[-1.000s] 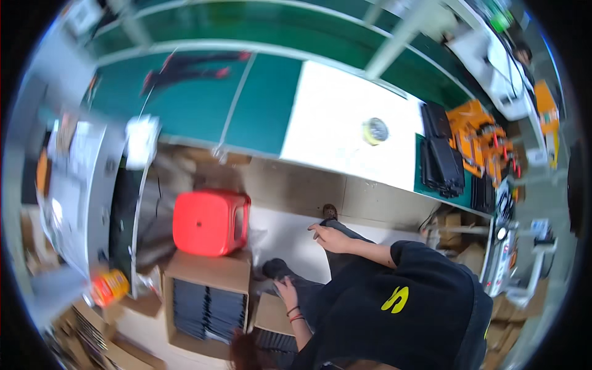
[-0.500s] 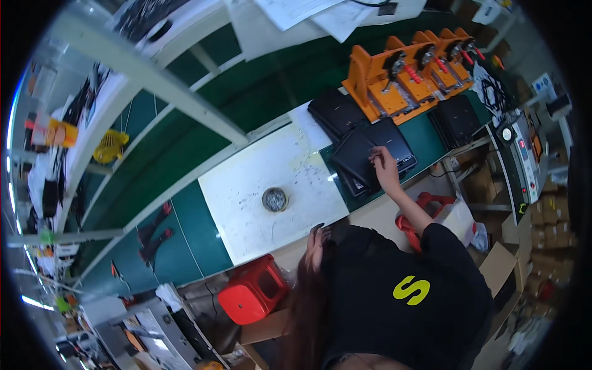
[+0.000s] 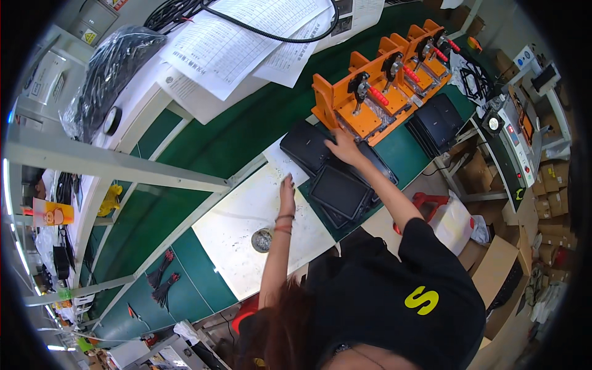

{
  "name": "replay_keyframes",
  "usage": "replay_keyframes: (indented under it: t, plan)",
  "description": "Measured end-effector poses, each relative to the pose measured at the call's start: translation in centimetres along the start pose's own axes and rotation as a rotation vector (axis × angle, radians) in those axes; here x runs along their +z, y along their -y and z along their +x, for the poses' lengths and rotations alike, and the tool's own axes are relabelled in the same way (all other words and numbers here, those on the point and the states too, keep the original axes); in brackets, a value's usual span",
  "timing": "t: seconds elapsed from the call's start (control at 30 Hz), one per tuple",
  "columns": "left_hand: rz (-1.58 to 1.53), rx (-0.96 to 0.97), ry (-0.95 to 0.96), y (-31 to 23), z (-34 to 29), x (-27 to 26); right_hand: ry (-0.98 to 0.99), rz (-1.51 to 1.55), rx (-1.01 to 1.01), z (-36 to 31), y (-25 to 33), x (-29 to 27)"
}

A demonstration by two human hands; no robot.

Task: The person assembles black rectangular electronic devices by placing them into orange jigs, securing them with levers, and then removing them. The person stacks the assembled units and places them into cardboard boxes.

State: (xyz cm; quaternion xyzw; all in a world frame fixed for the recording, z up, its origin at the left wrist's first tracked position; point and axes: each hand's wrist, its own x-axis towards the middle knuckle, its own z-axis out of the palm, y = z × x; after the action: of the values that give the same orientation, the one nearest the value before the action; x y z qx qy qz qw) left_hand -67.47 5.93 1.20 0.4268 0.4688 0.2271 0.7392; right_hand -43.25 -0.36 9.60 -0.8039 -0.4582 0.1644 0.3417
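Observation:
My left hand [image 3: 287,190] reaches over the white work mat [image 3: 237,213], fingers stretched out, holding nothing. Just beyond its fingertips lies a closed black flat plastic case [image 3: 304,147]. At that case's right edge is my right hand [image 3: 345,149], with thumb and fingers apart; whether they touch the case is hard to make out. Nearer to me, a black rectangular panel with a raised rim [image 3: 339,192] rests on other dark cases. A round dish of small metal parts [image 3: 261,240] stands on the mat beside my left forearm.
Orange fixtures with red-handled toggle clamps [image 3: 370,111] line the bench's far right, beside a stack of black cases [image 3: 435,123]. A metal shelf post [image 3: 123,161] crosses the left. Cable bundles [image 3: 164,290] lie on the green mat; a red stool [image 3: 245,313] stands below.
My left hand has moved from the bench's near edge out over the white mat. My right hand has shifted farther out and left, to the far black case. The whole view has shifted.

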Motion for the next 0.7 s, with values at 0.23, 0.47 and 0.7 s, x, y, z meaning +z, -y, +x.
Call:
replay_keyframes:
  t: [0.23, 0.47, 0.7]
  plan:
    - [-0.193, -0.248, -0.027, -3.3, 7.6, 3.7, 0.550, -0.205, 0.215, 10.8, -3.6, 6.6]
    - [-0.265, -0.145, -0.079, -3.4, 9.9, 6.1, 0.695, 0.152, 0.504, 12.6, -3.1, 7.5]
    - [-0.431, -0.058, -0.175, -5.0, 9.2, 7.4, 0.775, 0.316, 0.467, 13.6, -1.4, 7.8]
